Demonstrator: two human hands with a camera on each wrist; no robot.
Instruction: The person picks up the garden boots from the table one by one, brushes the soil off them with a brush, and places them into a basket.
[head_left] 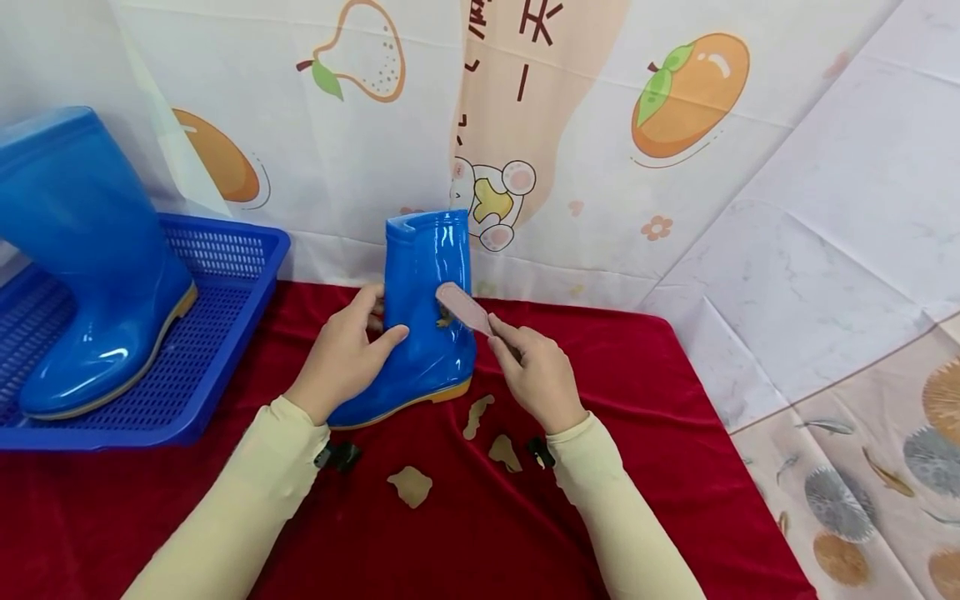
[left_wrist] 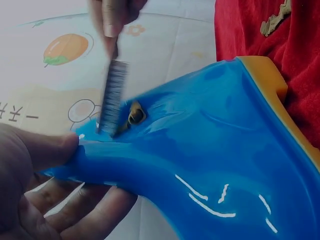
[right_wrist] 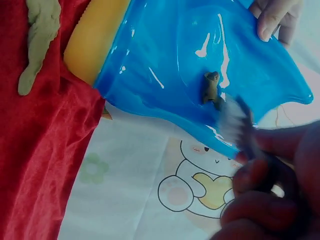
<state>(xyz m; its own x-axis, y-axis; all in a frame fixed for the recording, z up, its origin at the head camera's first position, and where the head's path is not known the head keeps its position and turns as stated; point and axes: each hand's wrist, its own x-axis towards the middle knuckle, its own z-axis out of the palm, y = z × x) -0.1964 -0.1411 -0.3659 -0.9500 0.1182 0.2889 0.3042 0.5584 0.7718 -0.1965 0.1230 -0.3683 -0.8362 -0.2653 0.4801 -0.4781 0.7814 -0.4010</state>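
A blue rain boot (head_left: 423, 275) with a yellow sole stands upright on the red cloth. My left hand (head_left: 345, 354) holds its shaft, thumb on one side and fingers round the other, as the left wrist view shows. In my right hand (head_left: 543, 375) is the handle of a small brush with a pinkish back (head_left: 463, 307). Its bristles (left_wrist: 114, 92) touch or nearly touch the boot's shaft, and are blurred. Right beside them, a brown clump like mud (right_wrist: 211, 86) sticks to the shaft above the heel.
To the left, a second blue boot (head_left: 97, 275) stands in a blue plastic basket (head_left: 191, 417). Flat tan pieces like dried mud (head_left: 411, 486) lie on the red cloth (head_left: 450, 550) in front of the boot. Behind it hangs a printed white sheet (head_left: 600, 225).
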